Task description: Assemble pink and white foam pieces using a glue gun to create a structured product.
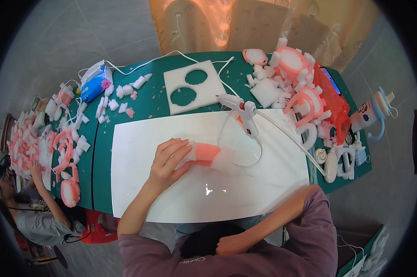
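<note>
**Pink and white foam piece pinned under one hand on a white work sheet**

The pink and white foam piece (207, 154) lies near the middle of a large white sheet (143, 184) spread over a green table (102, 184). Nearest the wearer, the right hand (231, 244) is drawn back to the lap, well away from the table, loosely curled against dark clothing with nothing visible in it; whether it grips anything, I cannot tell. The left hand (168, 161) reaches forward with fingers spread and flat, pressing down on the left end of the foam piece, apparently to keep it from shifting.

Just beyond the foam, a white glue gun (243, 113) rests on the sheet's far edge, its cord looping around beside the piece, close enough to reach. Farther back sits a white foam slab (190, 85) with two round holes cut out. Heaps of pink and white foam offcuts (296, 78) crowd the right far corner, and more scraps (46, 143) cover the left end, where another person (33, 217) sits working.
</note>
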